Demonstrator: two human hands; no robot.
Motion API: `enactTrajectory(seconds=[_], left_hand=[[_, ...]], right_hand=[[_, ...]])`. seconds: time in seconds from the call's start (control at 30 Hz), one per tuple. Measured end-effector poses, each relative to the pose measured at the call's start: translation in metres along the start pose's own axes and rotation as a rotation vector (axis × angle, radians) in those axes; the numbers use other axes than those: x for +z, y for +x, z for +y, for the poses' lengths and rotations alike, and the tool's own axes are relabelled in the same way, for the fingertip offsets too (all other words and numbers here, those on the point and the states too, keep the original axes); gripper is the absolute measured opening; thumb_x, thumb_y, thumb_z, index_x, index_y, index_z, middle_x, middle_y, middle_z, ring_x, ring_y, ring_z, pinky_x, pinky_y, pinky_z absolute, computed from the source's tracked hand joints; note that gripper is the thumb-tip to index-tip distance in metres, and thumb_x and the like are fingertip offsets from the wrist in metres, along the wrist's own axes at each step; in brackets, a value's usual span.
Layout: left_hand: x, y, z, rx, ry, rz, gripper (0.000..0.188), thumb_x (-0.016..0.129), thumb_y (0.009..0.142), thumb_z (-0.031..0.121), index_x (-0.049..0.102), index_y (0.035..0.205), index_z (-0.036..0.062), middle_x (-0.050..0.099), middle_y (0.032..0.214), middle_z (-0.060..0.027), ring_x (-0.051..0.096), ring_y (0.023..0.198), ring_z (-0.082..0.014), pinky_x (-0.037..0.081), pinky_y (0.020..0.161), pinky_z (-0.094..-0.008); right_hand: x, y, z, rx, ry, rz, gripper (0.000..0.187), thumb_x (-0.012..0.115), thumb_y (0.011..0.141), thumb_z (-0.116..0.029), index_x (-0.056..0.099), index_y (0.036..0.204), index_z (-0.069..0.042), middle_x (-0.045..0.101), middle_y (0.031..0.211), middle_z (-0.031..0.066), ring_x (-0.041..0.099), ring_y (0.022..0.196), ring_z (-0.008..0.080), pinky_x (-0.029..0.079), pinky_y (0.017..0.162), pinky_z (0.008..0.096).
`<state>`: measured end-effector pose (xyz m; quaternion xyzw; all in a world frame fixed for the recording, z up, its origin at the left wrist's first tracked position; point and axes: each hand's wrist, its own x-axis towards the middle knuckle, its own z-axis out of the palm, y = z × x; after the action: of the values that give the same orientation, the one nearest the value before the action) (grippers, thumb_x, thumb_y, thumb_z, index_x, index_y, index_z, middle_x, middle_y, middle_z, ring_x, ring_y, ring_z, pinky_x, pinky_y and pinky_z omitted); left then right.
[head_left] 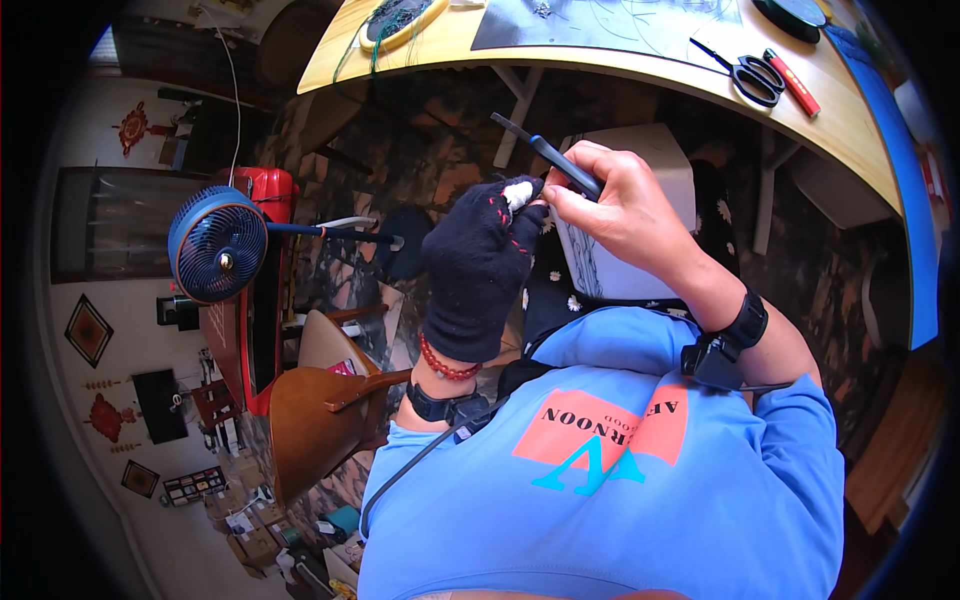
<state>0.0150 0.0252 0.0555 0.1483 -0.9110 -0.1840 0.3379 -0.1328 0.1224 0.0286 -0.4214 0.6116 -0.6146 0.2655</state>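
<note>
Hands were together at the fingertips, over the lap. Left hand point(470, 265), black glove, was curled; a white patch point(517, 195) and red marks showed toward its finger end. Couldn't tell what, if anything, it gripped. Right hand point(635, 205), bare, had thumb and forefinger pinched in against the left fingertips, with a slim metal-tipped tool point(566, 168) held by its dark handle. Tool was in the air short of the table, tip up and leftward, away from both hands.

My read: fine pinch work, tool parked in the same grip. Doing it well meant left as fixed side, right as mover, light pressure, handle seated so it couldn't roll, tip aimed away from the glove. Elbows tucked in would have helped.

Left wrist unit point(470, 410) trailed a cable point(405, 462) over the shirt; worth leaving slack.

Below the hands: pale boxy thing point(660, 160), apparently on the lap. Ahead, table point(340, 50) with yellow-rimmed tray point(425, 27), grey mat point(600, 30) under loose strands, and black scissors point(757, 80) beside a red tool point(792, 82).

Fan point(217, 245) stood off left; couldn't tell if it spun. A breeze would have risked shifting the strands.
</note>
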Motion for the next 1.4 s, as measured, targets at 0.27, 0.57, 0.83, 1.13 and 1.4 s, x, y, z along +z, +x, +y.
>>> enactTrajectory(seconds=[0.27, 0.57, 0.83, 1.13, 1.4], left_hand=[[-0.001, -0.003, -0.004, 0.021, 0.022, -0.03, 0.016, 0.071, 0.085, 0.009, 0.069, 0.1, 0.0059, 0.069, 0.091, -0.0112, 0.068, 0.08, -0.0297, 0.054, 0.069, -0.0349], [0.001, -0.004, -0.01, -0.001, -0.017, -0.061, 0.016, 0.071, 0.085, 0.012, 0.068, 0.101, 0.0071, 0.067, 0.09, -0.0116, 0.067, 0.08, -0.0307, 0.053, 0.068, -0.0359], [0.002, -0.003, -0.009, -0.105, -0.17, -0.079, 0.016, 0.074, 0.084, 0.012, 0.068, 0.096, 0.0052, 0.066, 0.081, -0.0099, 0.067, 0.069, -0.0246, 0.05, 0.06, -0.0314], [0.002, -0.006, -0.006, -0.507, -0.584, -0.077, 0.01, 0.071, 0.089, 0.008, 0.067, 0.096, 0.0032, 0.067, 0.08, -0.0002, 0.061, 0.068, -0.0061, 0.048, 0.059, -0.0221], [-0.005, -0.009, -0.008, -0.476, -0.713, 0.043, 0.01, 0.069, 0.089, 0.006, 0.066, 0.099, 0.0023, 0.066, 0.083, -0.0026, 0.062, 0.072, -0.0079, 0.05, 0.062, -0.0219]], right_hand=[[0.001, -0.001, 0.004, 0.002, -0.03, -0.026, 0.022, 0.066, 0.077, -0.017, 0.066, 0.082, 0.005, 0.058, 0.071, 0.0125, 0.056, 0.062, 0.0181, 0.044, 0.058, 0.0329], [0.001, -0.001, 0.009, 0.201, 0.19, -0.113, 0.022, 0.067, 0.08, -0.018, 0.066, 0.081, 0.004, 0.056, 0.065, 0.003, 0.05, 0.06, 0.0085, 0.041, 0.055, 0.0281], [-0.002, -0.001, 0.008, 0.145, 0.16, -0.126, 0.025, 0.068, 0.086, -0.021, 0.066, 0.083, 0.004, 0.056, 0.064, 0.003, 0.05, 0.059, 0.0086, 0.041, 0.055, 0.0282], [-0.002, -0.003, 0.007, 0.011, 0.005, -0.046, 0.026, 0.068, 0.088, -0.022, 0.065, 0.087, 0.004, 0.056, 0.073, 0.0062, 0.053, 0.064, 0.0115, 0.042, 0.057, 0.0292], [-0.01, -0.011, 0.008, -0.091, 0.056, -0.022, 0.015, 0.062, 0.094, -0.011, 0.066, 0.095, 0.003, 0.068, 0.106, 0.0102, 0.066, 0.097, 0.0186, 0.049, 0.085, 0.0293]])
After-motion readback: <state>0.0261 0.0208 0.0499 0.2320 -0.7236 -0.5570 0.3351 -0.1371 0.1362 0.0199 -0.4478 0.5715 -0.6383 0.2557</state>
